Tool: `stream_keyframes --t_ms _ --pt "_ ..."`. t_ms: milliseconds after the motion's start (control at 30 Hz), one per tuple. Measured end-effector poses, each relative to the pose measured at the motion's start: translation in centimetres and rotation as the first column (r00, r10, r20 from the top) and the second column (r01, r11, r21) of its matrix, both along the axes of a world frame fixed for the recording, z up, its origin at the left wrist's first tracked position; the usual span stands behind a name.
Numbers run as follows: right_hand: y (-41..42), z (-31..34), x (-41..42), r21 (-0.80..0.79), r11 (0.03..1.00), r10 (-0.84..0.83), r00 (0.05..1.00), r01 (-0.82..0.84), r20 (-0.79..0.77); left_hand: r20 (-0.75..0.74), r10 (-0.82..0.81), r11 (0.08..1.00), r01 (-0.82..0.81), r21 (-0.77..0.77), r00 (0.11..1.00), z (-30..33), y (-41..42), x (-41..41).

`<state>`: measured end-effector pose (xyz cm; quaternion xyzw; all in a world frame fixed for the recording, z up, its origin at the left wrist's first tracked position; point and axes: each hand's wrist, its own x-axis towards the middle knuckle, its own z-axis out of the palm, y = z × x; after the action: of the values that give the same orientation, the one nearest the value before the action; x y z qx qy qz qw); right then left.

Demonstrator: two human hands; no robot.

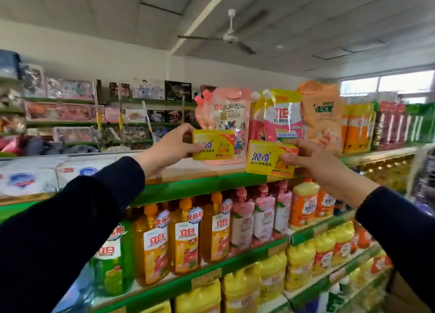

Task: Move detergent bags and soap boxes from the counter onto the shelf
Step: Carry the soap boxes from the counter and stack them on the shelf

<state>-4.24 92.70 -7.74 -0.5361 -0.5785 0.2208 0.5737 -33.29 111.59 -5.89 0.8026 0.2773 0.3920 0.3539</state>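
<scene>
A: Risk starts on the left. The left hand (169, 148) holds one yellow soap box (213, 144) at the top shelf (211, 169), touching the pink detergent bag (226, 122).

B: So a push may tip that bag?

A: Probably. The right hand (315, 162) grips the second soap box (270, 158) over the shelf edge; released early, it may fall.

Readable text on packaging
浪奇 on right yellow soap box (270, 158); 立白 on pink detergent pouch (227, 122), yellow-pink pouch (282, 117), orange bottles (186, 237); 食品用 on bottle tag (194, 215).
</scene>
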Motion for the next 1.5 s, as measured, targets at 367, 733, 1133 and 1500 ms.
stream_keyframes --t_ms 367,733,1133,1500 --pt "11.9 0.7 -2.0 0.095 0.973 0.215 0.975 -0.210 -0.050 -0.503 0.379 0.915 -0.235 0.328 0.776 0.5 2.7 -3.5" --pt "20.5 1.9 -6.1 0.102 0.986 0.138 0.990 -0.134 -0.032 -0.719 0.221 0.975 -0.146 0.166 0.659 2.4 4.3 -4.6" --pt "26.1 2.0 -8.8 -0.258 0.844 0.523 0.829 -0.470 0.199 -0.695 0.259 0.966 -0.198 0.168 0.671 1.9 5.1 -6.0" --pt "25.9 0.0 -8.1 -0.367 0.747 0.622 0.777 -0.554 0.095 -0.767 0.320 0.947 -0.184 0.262 0.556 2.3 4.6 -5.4"
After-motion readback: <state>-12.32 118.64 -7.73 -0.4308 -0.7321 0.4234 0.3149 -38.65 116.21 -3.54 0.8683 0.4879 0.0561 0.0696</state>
